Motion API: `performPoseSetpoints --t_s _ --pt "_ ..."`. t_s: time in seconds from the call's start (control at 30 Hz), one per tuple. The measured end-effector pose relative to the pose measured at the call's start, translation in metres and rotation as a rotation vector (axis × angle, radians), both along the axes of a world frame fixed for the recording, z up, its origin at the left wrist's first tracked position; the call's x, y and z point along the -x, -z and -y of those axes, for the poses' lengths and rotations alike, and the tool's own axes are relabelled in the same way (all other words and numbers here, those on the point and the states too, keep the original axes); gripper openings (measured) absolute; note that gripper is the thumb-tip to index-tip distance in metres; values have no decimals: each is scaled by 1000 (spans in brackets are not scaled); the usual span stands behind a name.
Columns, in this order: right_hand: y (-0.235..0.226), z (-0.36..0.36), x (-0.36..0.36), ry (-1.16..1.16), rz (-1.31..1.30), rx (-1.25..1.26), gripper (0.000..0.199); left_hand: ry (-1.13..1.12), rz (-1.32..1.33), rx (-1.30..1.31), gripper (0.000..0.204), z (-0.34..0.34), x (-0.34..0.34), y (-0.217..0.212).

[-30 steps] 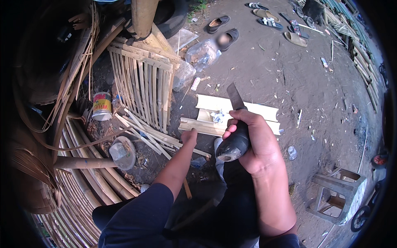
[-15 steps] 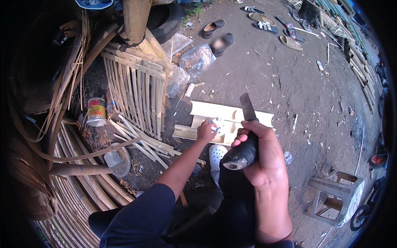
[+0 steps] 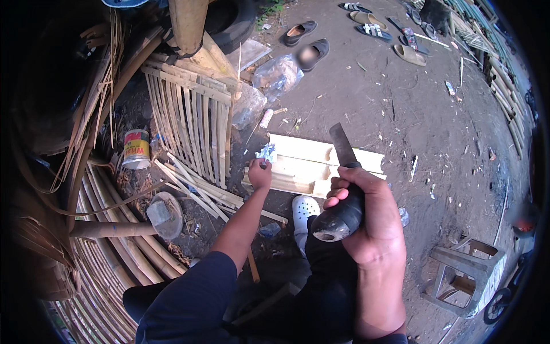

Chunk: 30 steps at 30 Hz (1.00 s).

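Dark earth (image 3: 366,97), littered with small scraps, spreads out under our work. On it, just ahead of us, lie pale split bamboo pieces (image 3: 298,168) side by side, their hollow faces turned up. At their left end our left hand (image 3: 260,174) has its fingers curled in on a crumpled blue-and-white wad (image 3: 267,152); we cannot tell whether the wad touches the bamboo. Our right hand (image 3: 372,209) is wrapped firmly around the black grip of a broad-bladed knife (image 3: 341,215), its blade pointing up and away, over the pieces in our view.

Just on our side of the bamboo is our foot in a white perforated clog (image 3: 305,213). To the left we see loose bamboo strips (image 3: 229,198), a slatted bamboo panel (image 3: 189,117) leaning at a tilt and a red-and-yellow tin can (image 3: 136,149). Beyond the bamboo sit a clear plastic bag (image 3: 278,75) and dark slip-on shoes (image 3: 301,32), with sandals (image 3: 409,55) farther right. A worn stool (image 3: 487,268) stands well apart at the lower right.
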State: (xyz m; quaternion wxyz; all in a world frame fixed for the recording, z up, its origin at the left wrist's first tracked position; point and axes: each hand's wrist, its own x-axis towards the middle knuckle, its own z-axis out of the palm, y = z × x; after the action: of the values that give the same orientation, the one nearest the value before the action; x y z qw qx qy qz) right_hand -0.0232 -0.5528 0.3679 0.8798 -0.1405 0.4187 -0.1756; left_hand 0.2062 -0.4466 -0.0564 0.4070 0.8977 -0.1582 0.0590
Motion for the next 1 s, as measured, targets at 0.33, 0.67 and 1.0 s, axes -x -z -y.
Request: performPoseSetpoints --t_s 0.33,0.67,1.0 --pt "-5 -3 -2 18 2 -13 9 -31 -239 119 20 -6 -38 11" --pt "-5 -3 0 -46 -12 -17 10 -218 -697 -320 48 50 -60 7" --pt "1 2 3 -2 -24 -22 11 -332 -963 160 24 62 -79 50"
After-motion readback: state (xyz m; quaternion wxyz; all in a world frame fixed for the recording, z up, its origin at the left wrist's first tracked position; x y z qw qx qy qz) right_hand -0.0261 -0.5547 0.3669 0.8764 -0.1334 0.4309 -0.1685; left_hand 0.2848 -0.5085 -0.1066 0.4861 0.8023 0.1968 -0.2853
